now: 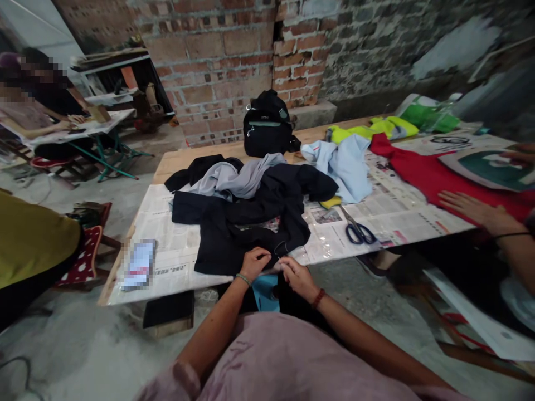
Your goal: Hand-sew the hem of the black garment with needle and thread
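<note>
A black garment (pixel 221 236) lies spread on the table, its near edge at the front rim. My left hand (pixel 254 264) is closed in a pinch at that near edge, holding the cloth. Just to the right, my right hand (pixel 298 279) is pinched on something small and thin whose kind I cannot make out. A thin dark loop with a pale glint, like a thread or cord, lies on the cloth above the right fingertips. Scissors with dark blue handles (pixel 360 233) rest on the table further right.
Newspaper under clear plastic covers the table (pixel 163 250). Grey cloth (pixel 234 177), a light blue garment (pixel 346 167) and a black backpack (pixel 267 125) lie beyond. A blurred phone-like item (pixel 139 264) is at left. At right, a co-worker's hand (pixel 472 210) presses red cloth (pixel 418 172) beside an iron (pixel 489 167).
</note>
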Action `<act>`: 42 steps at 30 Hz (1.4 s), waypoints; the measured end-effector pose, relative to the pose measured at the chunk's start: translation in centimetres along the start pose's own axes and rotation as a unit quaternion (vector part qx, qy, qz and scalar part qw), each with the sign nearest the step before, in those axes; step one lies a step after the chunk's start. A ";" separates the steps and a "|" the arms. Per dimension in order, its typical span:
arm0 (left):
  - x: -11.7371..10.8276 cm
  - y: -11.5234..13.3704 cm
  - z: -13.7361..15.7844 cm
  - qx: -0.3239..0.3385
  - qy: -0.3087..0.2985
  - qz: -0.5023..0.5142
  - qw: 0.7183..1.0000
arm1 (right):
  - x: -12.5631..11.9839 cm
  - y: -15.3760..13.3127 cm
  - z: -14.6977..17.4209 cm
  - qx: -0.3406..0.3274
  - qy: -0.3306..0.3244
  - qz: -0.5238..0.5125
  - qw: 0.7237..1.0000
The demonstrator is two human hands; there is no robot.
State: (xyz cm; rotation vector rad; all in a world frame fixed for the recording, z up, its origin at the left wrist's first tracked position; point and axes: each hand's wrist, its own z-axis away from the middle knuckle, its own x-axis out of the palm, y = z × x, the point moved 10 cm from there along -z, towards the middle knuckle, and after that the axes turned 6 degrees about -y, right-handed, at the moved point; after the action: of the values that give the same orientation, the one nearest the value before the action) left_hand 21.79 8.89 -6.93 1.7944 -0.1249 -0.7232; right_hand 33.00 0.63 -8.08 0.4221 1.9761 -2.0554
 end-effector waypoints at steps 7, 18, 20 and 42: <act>0.0 0.4 -0.1 0.012 0.001 0.003 1.000 | 0.7 0.3 -0.7 -0.013 -0.002 0.028 1.000; 0.2 0.6 -0.1 0.032 -0.010 -0.005 0.999 | 0.5 0.6 -0.9 -0.021 0.015 0.047 0.999; 0.3 0.6 -0.1 0.033 -0.011 -0.006 0.999 | 0.5 0.4 -0.9 -0.022 0.014 0.047 0.999; 0.4 0.8 -0.1 0.041 -0.015 -0.018 0.999 | 0.9 0.7 -0.9 -0.004 0.018 0.018 1.000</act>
State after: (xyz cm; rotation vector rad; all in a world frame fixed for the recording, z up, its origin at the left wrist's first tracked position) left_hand 22.36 8.48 -6.38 1.8680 -0.1441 -0.7814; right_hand 32.43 1.47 -9.10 0.4915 1.9828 -2.0307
